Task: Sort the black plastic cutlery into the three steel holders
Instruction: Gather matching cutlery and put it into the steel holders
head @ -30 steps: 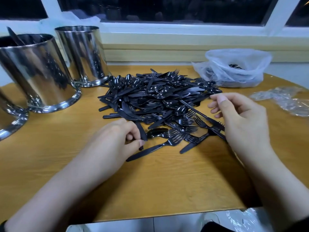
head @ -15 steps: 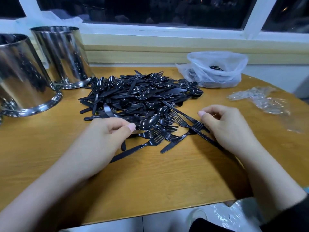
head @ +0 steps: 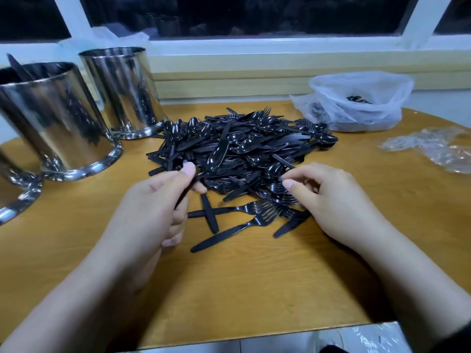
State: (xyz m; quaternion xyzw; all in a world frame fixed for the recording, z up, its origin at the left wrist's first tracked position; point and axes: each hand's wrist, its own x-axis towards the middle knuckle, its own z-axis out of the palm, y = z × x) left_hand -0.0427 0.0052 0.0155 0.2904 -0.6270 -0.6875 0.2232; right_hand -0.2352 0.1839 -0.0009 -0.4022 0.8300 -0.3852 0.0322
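A big pile of black plastic cutlery [head: 242, 149] lies in the middle of the wooden table [head: 254, 289]. Three steel holders stand at the left: the far one [head: 119, 90], the middle one [head: 51, 118] with a black piece sticking up inside, and a third [head: 15, 197] cut off by the frame edge. My left hand [head: 153, 212] pinches one slim black piece at the pile's near left edge. My right hand [head: 334, 202] has its thumb and curled fingers closed on fork heads at the pile's near right edge. Loose forks [head: 229, 230] lie between my hands.
A white plastic bag [head: 356, 98] with more black cutlery in it sits at the back right. Crumpled clear wrappers [head: 433, 146] lie at the right edge. A window sill [head: 254, 72] runs behind the table. The table's front edge is close to me.
My left hand has raised its black piece off the table. My right hand has shifted left from the long piece at the right onto the fork heads.
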